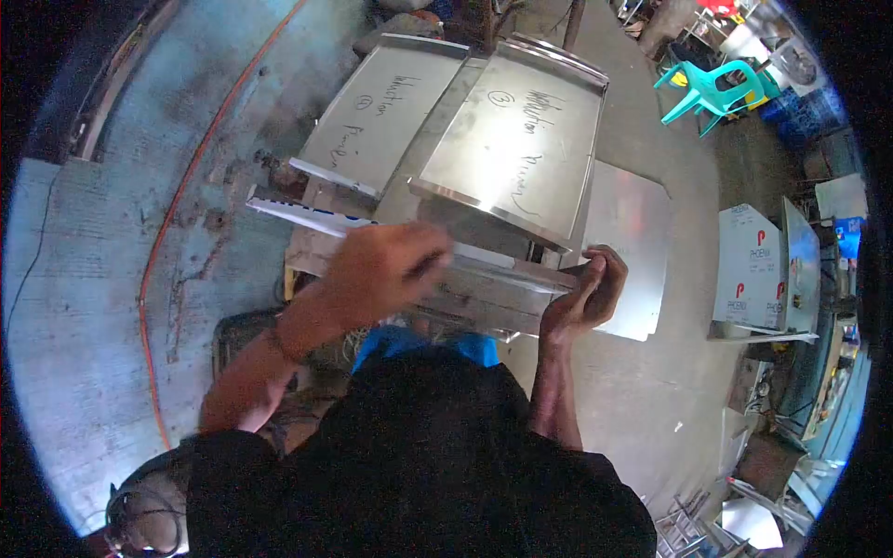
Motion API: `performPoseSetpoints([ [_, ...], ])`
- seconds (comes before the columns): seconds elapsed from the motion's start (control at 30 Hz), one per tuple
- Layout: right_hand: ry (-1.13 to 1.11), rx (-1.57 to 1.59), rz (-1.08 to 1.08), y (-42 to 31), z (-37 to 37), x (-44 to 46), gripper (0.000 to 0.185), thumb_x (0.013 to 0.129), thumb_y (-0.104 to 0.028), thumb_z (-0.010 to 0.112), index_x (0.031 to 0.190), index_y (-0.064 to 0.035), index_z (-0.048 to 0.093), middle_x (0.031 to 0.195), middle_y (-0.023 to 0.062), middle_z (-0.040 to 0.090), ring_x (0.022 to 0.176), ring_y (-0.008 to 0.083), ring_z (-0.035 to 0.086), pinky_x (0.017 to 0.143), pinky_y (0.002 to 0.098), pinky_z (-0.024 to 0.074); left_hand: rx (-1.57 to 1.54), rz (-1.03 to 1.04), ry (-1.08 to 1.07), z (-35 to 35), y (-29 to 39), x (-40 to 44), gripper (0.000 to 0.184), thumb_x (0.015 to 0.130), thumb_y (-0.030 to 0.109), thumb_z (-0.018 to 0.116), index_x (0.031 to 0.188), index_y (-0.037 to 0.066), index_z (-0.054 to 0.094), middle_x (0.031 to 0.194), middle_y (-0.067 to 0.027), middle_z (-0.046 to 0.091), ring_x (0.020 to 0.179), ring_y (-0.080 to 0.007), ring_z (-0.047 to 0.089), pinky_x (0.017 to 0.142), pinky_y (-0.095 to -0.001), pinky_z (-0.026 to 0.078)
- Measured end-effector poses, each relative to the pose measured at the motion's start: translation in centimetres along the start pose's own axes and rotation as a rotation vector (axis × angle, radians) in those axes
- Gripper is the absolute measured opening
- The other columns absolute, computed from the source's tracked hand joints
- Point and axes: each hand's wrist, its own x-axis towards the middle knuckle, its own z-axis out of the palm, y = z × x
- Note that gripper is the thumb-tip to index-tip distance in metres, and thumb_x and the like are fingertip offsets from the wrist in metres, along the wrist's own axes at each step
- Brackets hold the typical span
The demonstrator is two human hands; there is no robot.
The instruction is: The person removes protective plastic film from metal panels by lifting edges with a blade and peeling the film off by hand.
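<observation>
Black shirt (419, 456) nearest, filling the lower middle of the view; blue cloth (479, 346) shows at the lap just past it.

Left hand (386, 267): blurred, palm down over the metal channel (507, 267), fingers curled. Cannot tell whether the fingers are pinched together on anything or only touching the channel. Right hand (593, 293): bent in at the wrist, fingers and thumb curled about the channel's right end, clamped on it as far as can be seen. Looks like a steadying hold; the piece is long and narrow, and one fixed end would keep it from swivelling.

Channel lies crosswise before the torso, between lap and trays, left end higher in the view. Long, straight, pale, with a raised edge; blue print on the left part suggests protective film. Middle hidden by the left hand. Its support is mostly covered.

Just beyond: two shallow metal trays, a left tray (386, 112) and a right tray (521, 121), right one bright with glare. Both lie with dark handwriting showing, presumably so the marks can be read. Flat metal sheet (637, 242) to their right, lower down.

Farther out: orange hose (186, 191) far left; green plastic chair (712, 93) upper right; panel printed PHOENIX (747, 270) standing on the right side.
</observation>
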Motion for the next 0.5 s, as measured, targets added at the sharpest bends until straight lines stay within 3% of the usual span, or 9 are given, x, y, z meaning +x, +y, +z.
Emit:
performPoseSetpoints([
  [0.07,0.02,-0.123,-0.26,-0.1,0.2,0.3,0.016,0.101,-0.013,0.055,0.101,0.0005,0.063,0.094,0.0084,0.063,0.093,0.019,0.059,0.081,0.0331,0.0479,-0.076,0.057,-0.007,2.5,0.7,2.4,0.013,0.089,0.016,0.067,0.095,0.004,0.064,0.09,-0.0136,0.067,0.081,-0.0336,0.068,0.068,-0.041,0.054],
  [0.13,-0.054,-0.223,-0.324,-0.6,-0.2,0.4,0.015,0.1,-0.011,0.056,0.101,0.0003,0.066,0.095,0.0097,0.063,0.096,0.0209,0.059,0.083,0.0342,0.0484,-0.213,0.181,0.046,4.6,1.3,4.4,0.012,0.09,0.016,0.065,0.094,0.005,0.063,0.086,-0.0122,0.065,0.08,-0.0334,0.067,0.067,-0.0406,0.054],
  [0.23,-0.155,-0.337,-0.434,-1.8,-0.6,1.1,0.014,0.094,-0.006,0.062,0.103,-0.0014,0.071,0.099,0.0117,0.067,0.099,0.0256,0.059,0.087,0.0382,0.0471,-0.254,0.207,0.008,5.8,1.9,5.7,0.012,0.091,0.016,0.064,0.094,0.005,0.063,0.087,-0.0116,0.065,0.08,-0.034,0.067,0.067,-0.0421,0.054],
  [0.33,-0.289,-0.404,-0.578,-2.1,-1.3,1.4,0.023,0.087,-0.022,0.071,0.108,-0.0143,0.075,0.103,0.0015,0.071,0.097,0.0226,0.058,0.096,0.0424,0.0351,-0.256,0.23,-0.041,6.0,1.7,6.1,0.011,0.091,0.015,0.064,0.095,0.004,0.063,0.089,-0.0123,0.066,0.081,-0.0345,0.067,0.068,-0.0416,0.053],
  [0.5,-0.36,-0.495,-0.634,-2.0,-1.5,1.8,0.024,0.083,-0.023,0.073,0.106,-0.0171,0.075,0.103,-0.0026,0.072,0.097,0.0202,0.058,0.096,0.0408,0.0332,-0.424,0.255,-0.04,5.8,1.9,6.7,0.013,0.09,0.013,0.066,0.096,0.002,0.063,0.089,-0.0138,0.066,0.082,-0.033,0.066,0.072,-0.0397,0.053],
])
